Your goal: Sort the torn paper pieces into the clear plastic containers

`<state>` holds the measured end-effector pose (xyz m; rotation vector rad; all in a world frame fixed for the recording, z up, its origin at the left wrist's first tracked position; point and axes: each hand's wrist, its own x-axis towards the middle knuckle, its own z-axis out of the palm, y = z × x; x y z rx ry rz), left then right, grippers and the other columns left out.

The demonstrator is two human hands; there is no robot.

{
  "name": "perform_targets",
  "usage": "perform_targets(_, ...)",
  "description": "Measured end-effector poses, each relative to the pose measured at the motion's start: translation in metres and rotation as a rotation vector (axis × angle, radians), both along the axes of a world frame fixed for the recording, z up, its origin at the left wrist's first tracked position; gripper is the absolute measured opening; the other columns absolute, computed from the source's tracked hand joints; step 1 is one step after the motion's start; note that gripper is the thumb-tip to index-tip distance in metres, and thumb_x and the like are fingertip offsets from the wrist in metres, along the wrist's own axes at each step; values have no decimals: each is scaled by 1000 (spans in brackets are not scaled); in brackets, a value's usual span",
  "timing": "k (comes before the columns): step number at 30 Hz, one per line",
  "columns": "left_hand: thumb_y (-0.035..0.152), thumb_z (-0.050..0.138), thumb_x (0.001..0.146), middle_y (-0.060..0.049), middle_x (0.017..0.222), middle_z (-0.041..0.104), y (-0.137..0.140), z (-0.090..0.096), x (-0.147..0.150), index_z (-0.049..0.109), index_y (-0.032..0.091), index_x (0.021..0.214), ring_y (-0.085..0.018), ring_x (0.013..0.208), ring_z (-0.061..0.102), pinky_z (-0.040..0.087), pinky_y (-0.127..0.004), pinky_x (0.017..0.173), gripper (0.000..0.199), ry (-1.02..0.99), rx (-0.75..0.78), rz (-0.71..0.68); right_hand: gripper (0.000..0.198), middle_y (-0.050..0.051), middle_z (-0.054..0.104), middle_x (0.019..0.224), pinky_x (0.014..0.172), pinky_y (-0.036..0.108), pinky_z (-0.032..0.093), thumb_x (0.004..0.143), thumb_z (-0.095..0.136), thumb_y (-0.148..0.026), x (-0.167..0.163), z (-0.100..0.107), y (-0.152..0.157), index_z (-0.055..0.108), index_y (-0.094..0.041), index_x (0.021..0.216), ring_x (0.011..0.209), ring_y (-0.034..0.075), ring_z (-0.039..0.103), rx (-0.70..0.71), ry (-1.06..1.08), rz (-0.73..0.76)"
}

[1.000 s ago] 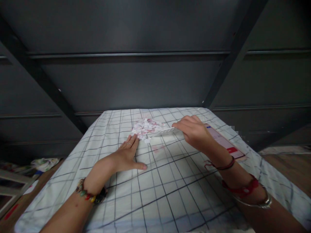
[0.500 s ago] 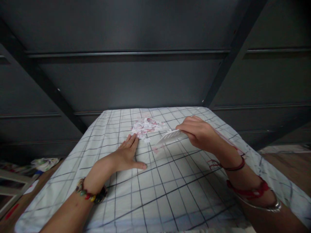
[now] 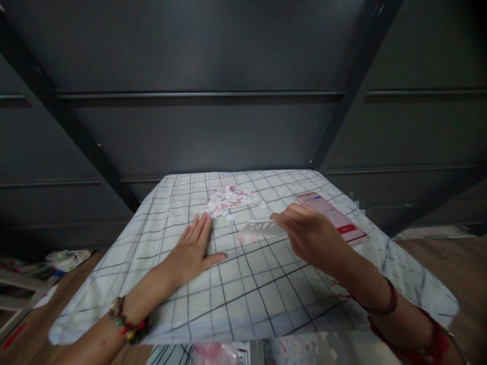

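My left hand [image 3: 193, 249] lies flat on the checked tablecloth [image 3: 243, 289], fingers stretched and thumb spread, with its fingertips just short of a heap of small white and pink paper scraps [image 3: 227, 196]. In my right hand [image 3: 312, 230] the fingers are closed on the end of a thin white slotted plastic piece [image 3: 261, 229]. That piece is low over the cloth, nearer to me than the scraps and pointing left. Beneath its left end shows a pale pink patch [image 3: 248, 239]. Whether its edge touches the cloth, I cannot tell.
Beyond my right hand lies a phone [image 3: 350, 229] with its screen lit. A dark panelled wall [image 3: 213, 134] stands behind the table. Below the near edge are clear bags [image 3: 216, 353] with pinkish contents. A pale frame [image 3: 19, 291] stands on the floor at left.
My right hand has come down and toward me with the slotted piece, which is now lower. More of the phone shows. My left hand stays flat by the scraps; the view has shifted slightly.
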<state>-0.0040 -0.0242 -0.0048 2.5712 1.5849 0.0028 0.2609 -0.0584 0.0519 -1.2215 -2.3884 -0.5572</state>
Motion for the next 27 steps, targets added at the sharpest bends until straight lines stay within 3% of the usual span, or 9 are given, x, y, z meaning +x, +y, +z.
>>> perform_targets(6,66,31,83,-21,146,8,-29,-10,-41,2,5,143,-34,134,4,20,-49,106,90,-18,63,-31,29,6,56,61,60,30,34,64,36,4,-7,0,-7,58,-14,73,63,18,47,76,-31,-145)
perform_targets(13,67,29,84,-19,146,16,-40,-13,-55,12,8,143,-32,134,13,20,-47,106,85,7,91,-44,29,3,51,57,53,26,31,60,35,5,-43,7,-29,53,-16,68,57,14,42,57,-7,33)
perform_targets(19,66,29,84,-17,145,21,-46,-15,-57,19,10,142,-31,133,17,21,-47,106,82,4,122,-34,33,4,58,66,63,28,34,66,35,5,-44,4,-11,59,-15,77,66,15,46,-1,47,-13)
perform_targets(23,66,28,84,-18,145,22,-48,-14,-56,23,7,140,-30,133,19,21,-46,107,82,9,127,-15,37,2,59,66,60,27,35,67,34,7,-41,-1,-15,61,-16,81,63,14,46,-48,0,109)
perform_targets(27,66,28,83,-18,145,22,-48,-13,-55,26,5,139,-30,133,19,21,-46,107,83,4,119,-3,35,3,60,69,63,29,38,72,34,4,-32,-2,-31,60,-15,85,67,14,48,59,32,295)
